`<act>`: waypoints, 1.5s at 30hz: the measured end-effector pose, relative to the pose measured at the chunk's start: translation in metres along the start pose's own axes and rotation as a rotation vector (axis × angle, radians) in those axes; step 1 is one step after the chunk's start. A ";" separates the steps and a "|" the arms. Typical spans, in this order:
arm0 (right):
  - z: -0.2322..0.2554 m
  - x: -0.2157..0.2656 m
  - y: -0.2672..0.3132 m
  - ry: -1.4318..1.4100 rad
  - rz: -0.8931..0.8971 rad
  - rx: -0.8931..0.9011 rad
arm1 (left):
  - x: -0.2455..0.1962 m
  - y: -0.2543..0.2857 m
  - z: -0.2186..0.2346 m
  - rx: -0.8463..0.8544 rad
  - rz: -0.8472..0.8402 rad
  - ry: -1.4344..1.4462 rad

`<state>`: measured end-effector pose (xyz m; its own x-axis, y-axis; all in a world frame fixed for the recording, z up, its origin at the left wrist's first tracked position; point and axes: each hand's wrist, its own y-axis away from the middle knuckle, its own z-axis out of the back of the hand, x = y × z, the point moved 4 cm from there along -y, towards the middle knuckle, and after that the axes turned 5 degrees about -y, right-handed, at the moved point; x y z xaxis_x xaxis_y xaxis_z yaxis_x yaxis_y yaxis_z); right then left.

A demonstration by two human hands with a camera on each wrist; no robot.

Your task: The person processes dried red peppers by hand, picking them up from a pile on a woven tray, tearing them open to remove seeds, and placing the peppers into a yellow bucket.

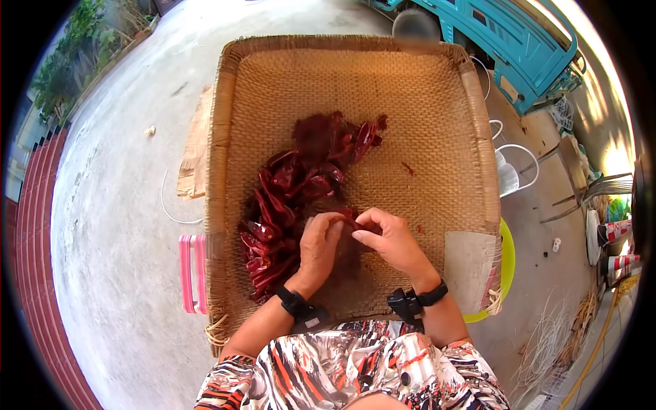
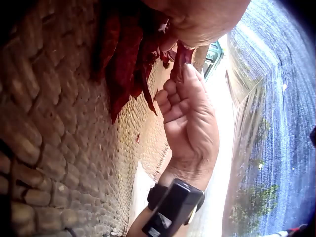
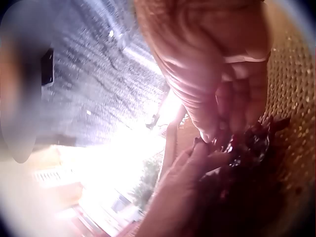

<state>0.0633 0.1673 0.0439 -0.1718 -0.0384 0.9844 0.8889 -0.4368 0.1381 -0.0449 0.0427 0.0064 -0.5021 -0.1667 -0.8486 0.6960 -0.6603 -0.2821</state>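
Observation:
Dark red dried chillies (image 1: 280,191) lie in a heap on the left and middle of a woven basket (image 1: 437,123). Near the heap's lower right, the left hand (image 1: 318,249) and right hand (image 1: 396,246) meet over one chilli piece. In the left wrist view the right hand (image 2: 190,113) pinches a red chilli (image 2: 181,61) between thumb and fingertips, and the left hand (image 2: 202,17) holds its other side. The right wrist view has both hands close together, the right hand (image 3: 212,54) above the left hand (image 3: 177,192); its fingertips are partly hidden.
Small chilli bits lie on the basket's right side. A grey patch (image 1: 468,270) covers its lower right corner. Around it are a pink striped object (image 1: 193,273), a yellow-green basin (image 1: 507,266), a white bucket (image 1: 507,174), cardboard (image 1: 195,150) and a teal vehicle (image 1: 512,48).

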 end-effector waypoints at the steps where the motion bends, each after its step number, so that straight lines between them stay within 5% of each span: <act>1: 0.002 -0.006 0.003 -0.088 -0.011 0.017 | -0.002 -0.001 0.000 0.014 -0.058 -0.055; 3: 0.004 -0.017 0.008 -0.266 -0.033 0.050 | -0.007 -0.001 0.001 0.030 -0.081 -0.068; 6: 0.023 -0.012 0.028 -0.315 -0.064 -0.140 | -0.011 -0.001 0.003 0.004 -0.014 0.007; 11: 0.105 -0.016 0.071 -0.796 0.193 -0.686 | -0.004 0.000 0.005 -0.110 -0.114 -0.192; 14: 0.176 -0.040 0.102 -1.102 0.423 -0.734 | -0.004 -0.002 0.002 -0.092 -0.111 -0.292; 17: 0.194 -0.044 0.123 -1.358 0.421 -0.908 | -0.006 -0.004 0.001 -0.108 -0.143 -0.322; 21: 0.150 -0.038 0.094 -0.995 0.259 -0.644 | -0.004 -0.003 0.001 -0.044 -0.073 -0.371; 25: 0.047 0.002 0.043 -0.254 -0.042 -0.353 | -0.011 -0.002 0.005 -0.066 -0.184 -0.335; 27: 0.012 0.008 0.028 0.038 0.001 -0.250 | -0.017 -0.002 0.008 -0.067 -0.261 -0.316; 30: -0.015 0.014 0.014 0.474 0.429 -0.183 | -0.022 0.000 0.011 -0.043 -0.334 -0.258; 33: -0.010 -0.006 0.010 0.183 0.235 -0.227 | -0.019 0.002 0.009 -0.019 -0.210 -0.052; 37: 0.034 0.011 0.036 0.194 0.180 -0.529 | -0.025 -0.002 0.011 -0.070 -0.224 -0.149; 39: 0.073 0.013 0.061 0.169 0.217 -0.813 | -0.022 -0.001 0.008 0.038 -0.296 -0.169; 45: 0.176 0.023 0.139 0.841 0.175 -1.378 | -0.020 0.006 -0.003 0.196 -0.338 -0.290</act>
<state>0.2581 0.2641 0.1052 -0.6976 -0.4232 0.5782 -0.0333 -0.7869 -0.6162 -0.0293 0.0441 0.0205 -0.8253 -0.0982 -0.5560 0.3735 -0.8335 -0.4072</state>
